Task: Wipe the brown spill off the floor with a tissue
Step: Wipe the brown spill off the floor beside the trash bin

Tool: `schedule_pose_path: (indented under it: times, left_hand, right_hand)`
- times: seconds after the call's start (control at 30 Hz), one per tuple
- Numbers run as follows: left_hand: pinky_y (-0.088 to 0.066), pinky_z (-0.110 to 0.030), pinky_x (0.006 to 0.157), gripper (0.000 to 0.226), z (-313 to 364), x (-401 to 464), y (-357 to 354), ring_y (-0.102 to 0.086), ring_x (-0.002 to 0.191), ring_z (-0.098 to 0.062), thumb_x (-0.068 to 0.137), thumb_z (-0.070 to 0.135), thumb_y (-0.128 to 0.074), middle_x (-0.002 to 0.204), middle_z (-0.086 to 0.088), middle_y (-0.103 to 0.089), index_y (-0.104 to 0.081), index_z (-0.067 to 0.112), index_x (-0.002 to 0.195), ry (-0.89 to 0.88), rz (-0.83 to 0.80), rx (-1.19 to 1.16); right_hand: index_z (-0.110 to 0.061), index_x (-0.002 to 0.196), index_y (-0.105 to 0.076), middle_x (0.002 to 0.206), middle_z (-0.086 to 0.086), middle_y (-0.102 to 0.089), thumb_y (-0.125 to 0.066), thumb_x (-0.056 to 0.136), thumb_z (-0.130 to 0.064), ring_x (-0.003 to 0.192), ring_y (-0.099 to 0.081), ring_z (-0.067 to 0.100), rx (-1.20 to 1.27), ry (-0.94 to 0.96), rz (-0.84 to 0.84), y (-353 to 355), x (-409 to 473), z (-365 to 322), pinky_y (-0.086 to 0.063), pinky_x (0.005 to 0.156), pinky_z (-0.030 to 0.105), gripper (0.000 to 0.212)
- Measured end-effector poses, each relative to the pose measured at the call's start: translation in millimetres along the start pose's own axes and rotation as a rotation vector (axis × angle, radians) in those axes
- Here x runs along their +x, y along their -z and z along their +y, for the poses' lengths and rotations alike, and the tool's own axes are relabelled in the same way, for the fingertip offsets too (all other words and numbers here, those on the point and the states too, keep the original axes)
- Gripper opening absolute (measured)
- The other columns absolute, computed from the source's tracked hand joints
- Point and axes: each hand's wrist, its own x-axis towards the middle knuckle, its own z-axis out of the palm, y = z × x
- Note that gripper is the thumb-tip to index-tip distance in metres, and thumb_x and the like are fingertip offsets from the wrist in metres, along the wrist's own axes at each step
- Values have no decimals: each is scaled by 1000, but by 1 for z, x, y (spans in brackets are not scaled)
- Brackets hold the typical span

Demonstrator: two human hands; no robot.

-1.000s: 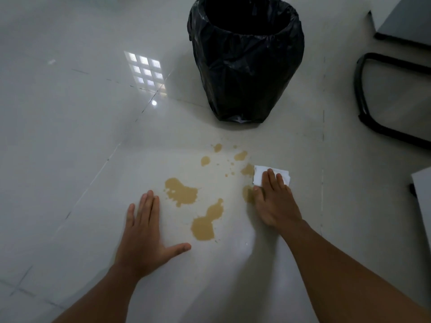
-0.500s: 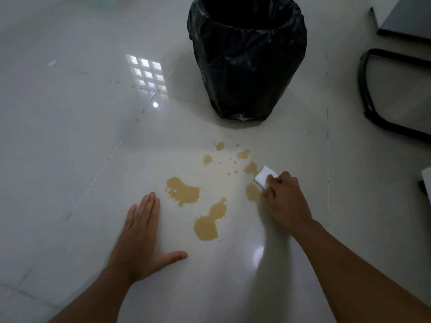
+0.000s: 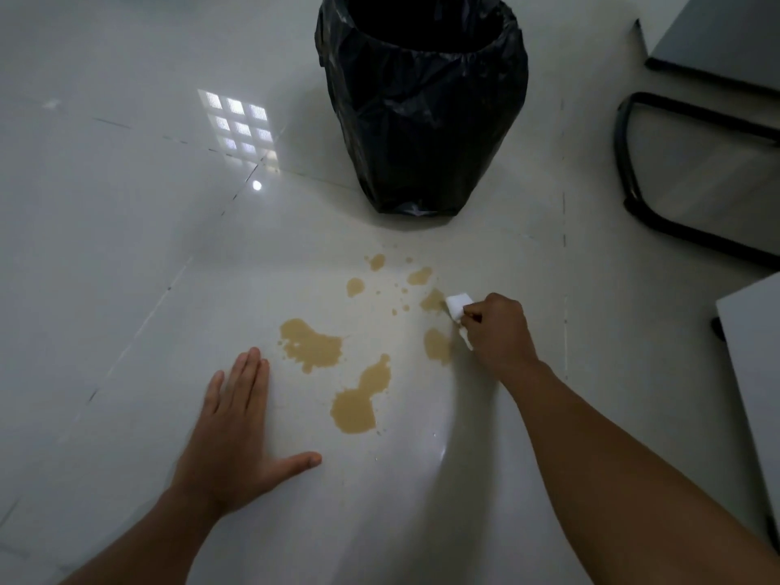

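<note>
A brown spill [image 3: 312, 346] lies in several puddles and small drops on the pale glossy floor tiles, in front of the bin. My right hand [image 3: 500, 333] is curled around a folded white tissue [image 3: 458, 305] at the spill's right edge, beside two of the smaller puddles. Only a corner of the tissue shows past my fingers. My left hand [image 3: 236, 432] rests flat on the floor, fingers together and thumb out, just left of the biggest puddles and touching none of them.
A bin lined with a black bag [image 3: 422, 107] stands just beyond the spill. A black tubular chair base [image 3: 629, 171] sits at the right. Grey furniture edges show at the top right [image 3: 717, 40] and the right border [image 3: 755, 373].
My right hand went from lying flat on the tissue to gripping it with curled fingers. The tissue has bunched up and shifted slightly left toward the puddles. My left hand stayed put.
</note>
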Motion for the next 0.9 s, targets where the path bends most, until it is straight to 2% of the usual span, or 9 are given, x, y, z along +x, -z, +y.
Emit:
schedule_pose_path:
  times: [0.1, 0.27, 0.33, 0.43, 0.5, 0.63, 0.77, 0.83, 0.9]
  left_hand:
    - [-15, -52, 121, 137, -1, 2, -1, -17, 152, -33, 64, 97, -40, 163, -21, -18, -21, -6, 152, -4, 24, -13]
    - [-18, -56, 120, 136, -1, -1, -2, -16, 152, -33, 65, 97, -37, 164, -21, -16, -20, -6, 153, 0, 17, -25]
    - [-19, -56, 120, 136, 1, 0, -1, -16, 153, -33, 65, 98, -37, 164, -21, -16, -20, -5, 153, 0, 12, -29]
    - [-17, -55, 121, 136, 0, 3, 0, -13, 153, -32, 65, 98, -38, 165, -20, -14, -18, -4, 154, 1, 14, -34]
    - [-16, -55, 122, 136, -1, 4, 1, -12, 153, -32, 65, 97, -39, 165, -20, -13, -18, -3, 154, 0, 5, -40]
    - [-12, -53, 122, 136, -3, 3, 0, -8, 154, -30, 66, 98, -34, 165, -19, -10, -15, -3, 155, -10, -14, -20]
    - [-11, -52, 122, 135, -5, 0, 0, -7, 154, -29, 66, 98, -32, 166, -18, -8, -15, -2, 155, -6, -7, -28]
    - [-12, -53, 122, 133, -4, -1, 0, -7, 154, -29, 68, 97, -33, 166, -18, -9, -15, -2, 155, -7, -7, -36]
    - [-13, -52, 123, 132, -4, 0, 0, -7, 154, -29, 69, 97, -32, 166, -17, -9, -16, -2, 155, -5, -1, -41]
  right_hand:
    - [-2, 77, -73, 71, 6, -54, -62, 87, -10, 62, -55, 21, 13, 14, 14, -1, -4, -7, -34, 50, 18, 17]
    - [-10, 89, -78, 76, 8, -63, -64, 87, -15, 64, -56, 20, 22, 170, -134, -9, -41, -20, -43, 59, 25, 16]
    - [-11, 90, -78, 78, 10, -62, -63, 87, -14, 65, -57, 21, 19, 127, -62, -1, -44, -6, -45, 59, 28, 15]
    - [-6, 93, -78, 79, 13, -61, -64, 88, -15, 64, -52, 18, 16, -71, 78, 15, -38, 18, -32, 51, 18, 17]
    - [-6, 96, -77, 86, 18, -65, -64, 88, -14, 71, -59, 26, 10, -114, 66, 14, -31, 18, -31, 55, 21, 17]
    - [-8, 91, -77, 80, 14, -63, -62, 85, -13, 73, -62, 30, 27, 100, -47, -14, -37, -27, -45, 61, 29, 17]
    - [-8, 96, -77, 80, 13, -60, -60, 89, -17, 72, -59, 29, 38, 285, -192, -29, -73, -51, -47, 62, 32, 21]
    - [-8, 95, -77, 79, 13, -60, -62, 85, -12, 69, -58, 28, 82, 269, -112, -16, -79, -34, -48, 63, 32, 18]
    - [-2, 91, -75, 81, 14, -60, -61, 88, -10, 67, -57, 27, 102, 81, 85, 1, -77, -2, -48, 64, 33, 17]
